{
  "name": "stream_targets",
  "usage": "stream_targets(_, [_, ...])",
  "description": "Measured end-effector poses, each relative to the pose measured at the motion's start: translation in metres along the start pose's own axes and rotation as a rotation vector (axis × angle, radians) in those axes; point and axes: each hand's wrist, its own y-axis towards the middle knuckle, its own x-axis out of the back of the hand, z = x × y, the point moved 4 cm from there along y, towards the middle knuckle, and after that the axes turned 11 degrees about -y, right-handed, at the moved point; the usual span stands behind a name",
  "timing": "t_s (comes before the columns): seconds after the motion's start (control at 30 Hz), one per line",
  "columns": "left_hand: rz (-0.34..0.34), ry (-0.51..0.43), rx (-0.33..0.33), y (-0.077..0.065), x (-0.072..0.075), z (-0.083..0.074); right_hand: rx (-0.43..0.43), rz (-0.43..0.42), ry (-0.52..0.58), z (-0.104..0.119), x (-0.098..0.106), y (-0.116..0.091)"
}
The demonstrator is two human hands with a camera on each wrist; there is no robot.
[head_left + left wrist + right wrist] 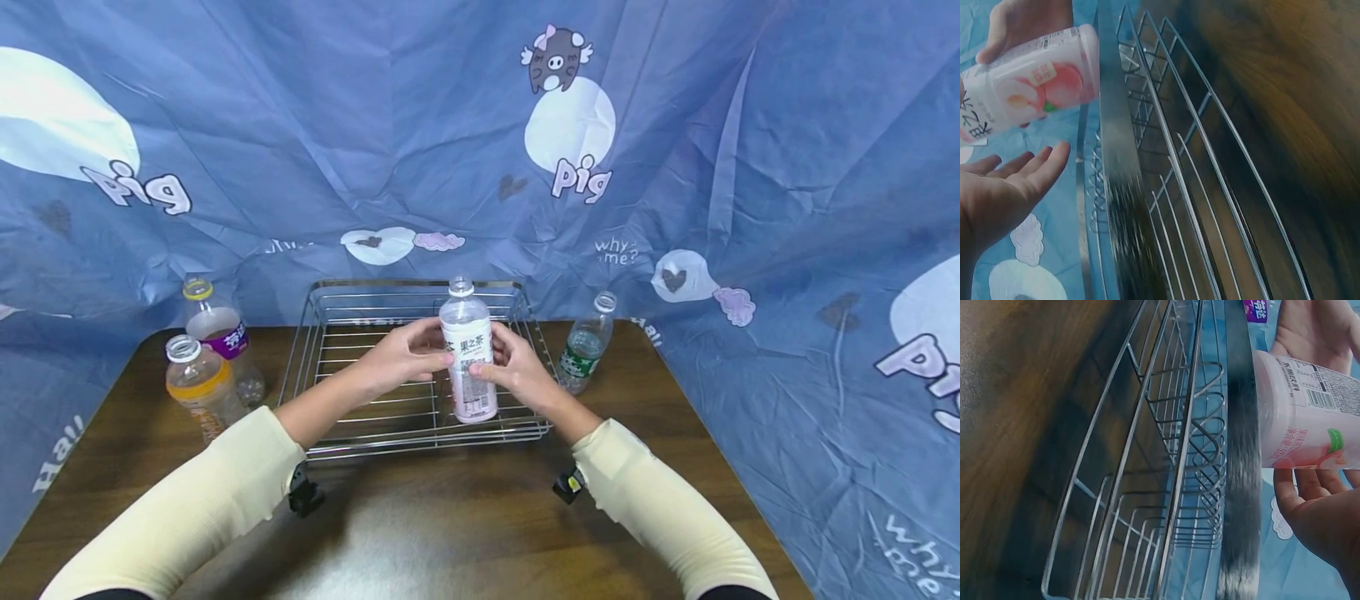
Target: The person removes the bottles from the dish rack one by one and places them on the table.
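A capless plastic drink bottle [467, 367] with a white and pink label is held nearly upright over a wire rack [352, 450]. My right hand [521, 371] grips it, thumb across the front and fingers behind. At its left side is my left hand [401, 358], with the thumb tip at the label's edge. In the left wrist view, the left hand's fingers [1035, 175] are spread loosely, apart from the bottle [1047, 81]. Peaches are printed on the label; in the right wrist view, the bottle base [1269, 412] points toward the rack.
Left of the rack stand a bottle with an orange band [198, 387] and one with a purple label [225, 333]. Right of it, a green-labelled bottle [585, 350] leans slightly. All rest on a brown wooden table [450, 525]. A blue printed curtain [300, 125] hangs behind.
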Motion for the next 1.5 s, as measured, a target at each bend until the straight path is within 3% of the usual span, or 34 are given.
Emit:
stream_targets(0.27, [-0.01,0.122,-0.028,-0.013,0.019,0.006,0.049,-0.069,-0.032,0.006,0.019,0.003])
stream_targets(0.5, [-0.086,0.288,-0.046,-0.026,0.035,0.014,0.067,-0.118,-0.046,0.005,0.028,0.003])
stream_targets(0.77, [-0.219,0.439,-0.122,-0.047,0.055,0.016,0.058,-0.195,-0.016,0.003,0.04,0.001])
stream_targets(1.03, [-0.28,0.633,-0.125,-0.055,0.069,0.016,0.062,-0.232,-0.019,-0.001,0.047,-0.001])
stream_targets(1.33, [-0.32,0.69,-0.064,-0.065,0.084,0.024,0.018,-0.3,-0.018,-0.005,0.056,-0.002])
stream_targets(1.5, [-0.315,0.692,-0.066,-0.068,0.089,0.024,0.006,-0.358,-0.03,-0.008,0.062,-0.003])
